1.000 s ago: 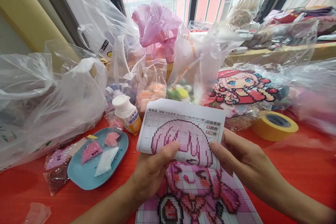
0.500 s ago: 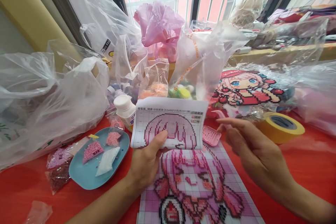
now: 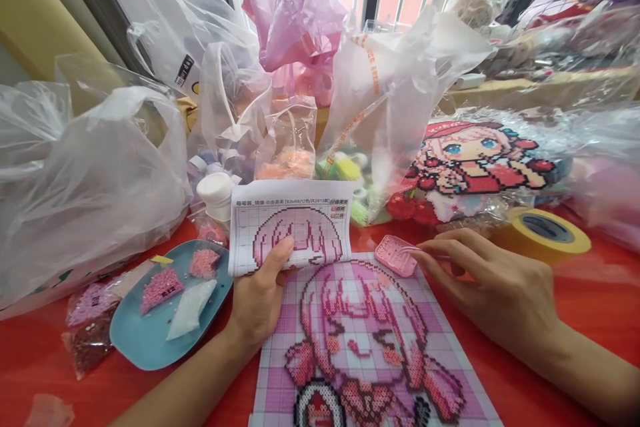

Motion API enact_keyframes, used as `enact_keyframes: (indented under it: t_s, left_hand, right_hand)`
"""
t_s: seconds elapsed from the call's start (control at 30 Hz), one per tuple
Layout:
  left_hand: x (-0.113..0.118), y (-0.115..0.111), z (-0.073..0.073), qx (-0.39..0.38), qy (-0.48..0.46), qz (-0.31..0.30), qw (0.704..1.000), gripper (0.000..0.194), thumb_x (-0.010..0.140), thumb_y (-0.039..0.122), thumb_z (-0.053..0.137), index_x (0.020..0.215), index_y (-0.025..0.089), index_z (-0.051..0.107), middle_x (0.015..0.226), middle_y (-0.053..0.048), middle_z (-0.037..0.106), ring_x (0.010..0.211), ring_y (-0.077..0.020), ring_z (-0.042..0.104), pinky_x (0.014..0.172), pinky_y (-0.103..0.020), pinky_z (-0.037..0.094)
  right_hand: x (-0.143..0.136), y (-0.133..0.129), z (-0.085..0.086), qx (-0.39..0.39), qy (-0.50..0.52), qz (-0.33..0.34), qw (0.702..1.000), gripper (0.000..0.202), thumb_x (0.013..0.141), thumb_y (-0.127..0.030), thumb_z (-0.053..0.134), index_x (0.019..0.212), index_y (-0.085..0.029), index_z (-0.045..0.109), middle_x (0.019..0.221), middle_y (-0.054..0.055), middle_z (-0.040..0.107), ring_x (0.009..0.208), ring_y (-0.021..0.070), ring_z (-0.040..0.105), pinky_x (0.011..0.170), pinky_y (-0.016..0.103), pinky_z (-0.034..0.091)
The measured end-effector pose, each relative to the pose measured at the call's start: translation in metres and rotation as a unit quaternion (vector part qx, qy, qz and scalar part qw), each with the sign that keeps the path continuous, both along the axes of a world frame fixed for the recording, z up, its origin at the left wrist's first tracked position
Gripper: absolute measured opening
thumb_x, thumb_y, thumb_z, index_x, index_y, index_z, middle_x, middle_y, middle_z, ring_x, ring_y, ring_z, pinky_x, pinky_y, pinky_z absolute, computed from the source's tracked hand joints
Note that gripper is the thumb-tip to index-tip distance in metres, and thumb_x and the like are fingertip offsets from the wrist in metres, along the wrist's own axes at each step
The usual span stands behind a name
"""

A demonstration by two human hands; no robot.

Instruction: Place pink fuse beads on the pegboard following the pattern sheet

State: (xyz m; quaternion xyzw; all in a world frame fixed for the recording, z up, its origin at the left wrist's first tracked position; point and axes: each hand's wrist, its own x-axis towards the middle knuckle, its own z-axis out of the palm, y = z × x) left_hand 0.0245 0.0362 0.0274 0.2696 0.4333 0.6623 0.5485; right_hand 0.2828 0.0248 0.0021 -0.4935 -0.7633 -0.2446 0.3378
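My left hand grips a folded paper pattern, thumb on its front, printed with a pixel drawing of a head. Below it lies a pegboard with a fuse-bead picture of a pink-haired character with closed eyes. At the right, my right hand pinches pale tweezers, their tip at a small pink bead tray by the board's top edge. Whether a bead is in the tip is too small to tell.
A blue plate with bead bags stands left on the red table, near a white bottle. Yellow tape lies right of my right hand. Plastic bags and a finished bead figure line the back.
My right hand has lowered the tweezers from above the pink tray to the tray itself. My left hand and the paper have shifted left, uncovering more of the bead picture's head.
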Motion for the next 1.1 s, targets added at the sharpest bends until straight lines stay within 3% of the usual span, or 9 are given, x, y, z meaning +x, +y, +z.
enact_keyframes:
  t_s: [0.13,0.33,0.57,0.83,1.1]
  left_hand:
    - [0.0005,0.0003,-0.0008,-0.006,0.002,0.004,1.000,0.059,0.067,0.022,0.085,0.124,0.027,0.065,0.110,-0.001,0.076,0.111,-0.0257,0.067,0.092,-0.036,0.056]
    - [0.0002,-0.0007,-0.0002,-0.018,0.005,-0.001,1.000,0.062,0.067,0.020,0.084,0.125,0.028,0.064,0.106,0.000,0.076,0.107,-0.0241,0.069,0.090,-0.035,0.057]
    - [-0.0002,-0.0009,-0.0010,-0.032,0.001,-0.011,0.999,0.062,0.063,0.021,0.087,0.121,0.024,0.067,0.081,0.001,0.076,0.094,-0.0237,0.072,0.089,-0.036,0.057]
    - [-0.0012,-0.0047,-0.0038,0.011,0.024,-0.037,0.999,0.065,0.067,0.025,0.085,0.128,0.028,0.062,0.118,-0.002,0.073,0.118,-0.0272,0.064,0.102,-0.039,0.050]
    - [-0.0009,-0.0003,-0.0051,-0.018,0.020,-0.015,1.000,0.069,0.061,0.026,0.088,0.126,0.024,0.064,0.108,-0.003,0.076,0.111,-0.0283,0.067,0.097,-0.039,0.054]
  right_hand:
    - [0.0015,0.0014,0.0018,0.012,-0.030,-0.006,0.999,0.020,0.089,-0.035,0.065,0.079,-0.018,0.069,0.078,-0.001,0.073,0.053,0.0095,0.062,0.045,0.023,0.036]
    - [0.0006,0.0021,-0.0018,-0.007,-0.017,0.005,1.000,0.019,0.089,-0.036,0.064,0.081,-0.020,0.071,0.079,-0.001,0.073,0.053,0.0092,0.063,0.046,0.023,0.037]
    - [-0.0003,0.0037,-0.0045,-0.019,-0.006,0.019,1.000,0.014,0.091,-0.029,0.062,0.088,-0.020,0.072,0.084,0.000,0.073,0.058,0.0091,0.064,0.050,0.022,0.040]
    - [-0.0009,0.0030,-0.0045,-0.009,-0.035,0.009,0.999,0.015,0.092,-0.030,0.061,0.088,-0.020,0.071,0.084,0.000,0.073,0.059,0.0098,0.065,0.049,0.024,0.040]
    - [-0.0001,0.0037,-0.0073,0.000,-0.031,0.016,0.999,0.018,0.093,-0.031,0.060,0.088,-0.018,0.071,0.083,0.000,0.072,0.059,0.0089,0.064,0.050,0.022,0.038]
